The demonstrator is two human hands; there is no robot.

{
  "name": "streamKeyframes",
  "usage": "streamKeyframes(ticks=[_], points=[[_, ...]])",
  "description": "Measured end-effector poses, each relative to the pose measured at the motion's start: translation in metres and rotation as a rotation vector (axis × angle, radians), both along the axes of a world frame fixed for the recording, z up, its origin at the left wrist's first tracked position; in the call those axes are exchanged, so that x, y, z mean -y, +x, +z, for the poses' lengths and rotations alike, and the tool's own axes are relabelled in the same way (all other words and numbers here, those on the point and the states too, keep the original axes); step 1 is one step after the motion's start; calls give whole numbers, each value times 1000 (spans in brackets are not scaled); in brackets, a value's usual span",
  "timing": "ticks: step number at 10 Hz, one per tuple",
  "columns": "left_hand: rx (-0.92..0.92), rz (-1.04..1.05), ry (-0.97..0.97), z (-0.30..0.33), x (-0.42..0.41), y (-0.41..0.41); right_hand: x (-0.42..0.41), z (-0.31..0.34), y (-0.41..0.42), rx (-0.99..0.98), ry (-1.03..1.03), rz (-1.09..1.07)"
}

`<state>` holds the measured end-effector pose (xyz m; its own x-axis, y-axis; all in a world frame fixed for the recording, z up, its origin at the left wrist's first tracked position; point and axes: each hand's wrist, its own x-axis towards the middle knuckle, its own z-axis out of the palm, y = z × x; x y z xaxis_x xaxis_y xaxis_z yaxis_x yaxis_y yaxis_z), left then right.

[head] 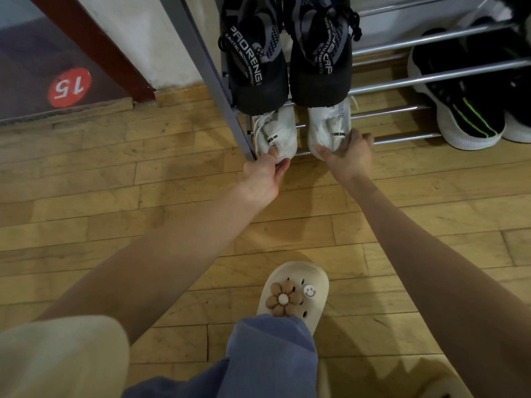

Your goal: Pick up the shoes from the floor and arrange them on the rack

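Note:
Two white sneakers sit side by side on the lowest tier of a metal shoe rack [402,136], heels towards me. My left hand [265,173] pinches the heel of the left white sneaker [277,130]. My right hand [346,156] grips the heel of the right white sneaker [327,124]. Both arms reach forward from the bottom of the view. A pair of black sneakers with white lettering [287,58] rests on the tier above and hides the white shoes' toes.
A black shoe with green stripes and a white sole [457,107] lies at the rack's right. The rack's grey upright post [218,81] stands just left of my left hand. My foot in a cream clog [296,294] stands on the wooden floor. A wall and a red "15" sticker [69,87] are at the left.

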<state>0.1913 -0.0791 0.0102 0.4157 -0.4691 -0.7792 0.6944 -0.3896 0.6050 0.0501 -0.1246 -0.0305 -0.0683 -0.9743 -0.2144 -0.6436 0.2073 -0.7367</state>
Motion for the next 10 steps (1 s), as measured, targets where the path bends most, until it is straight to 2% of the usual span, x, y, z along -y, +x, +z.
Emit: streamKeyframes(ticks=[3, 7, 8, 9, 10], points=[[58, -55, 2, -8, -1, -2, -3, 1, 6, -60, -37, 76], [128, -71, 25, -13, -1, -4, -13, 2, 13, -51, -148, 54], [154, -132, 30, -16, -5, -4, -12, 9, 11, -87, -114, 102], [213, -311, 75, -20, -13, -10, -14, 12, 0, -110, -127, 163], [347, -464, 97, -29, -21, -24, -25, 9, -21, -140, -211, 216]])
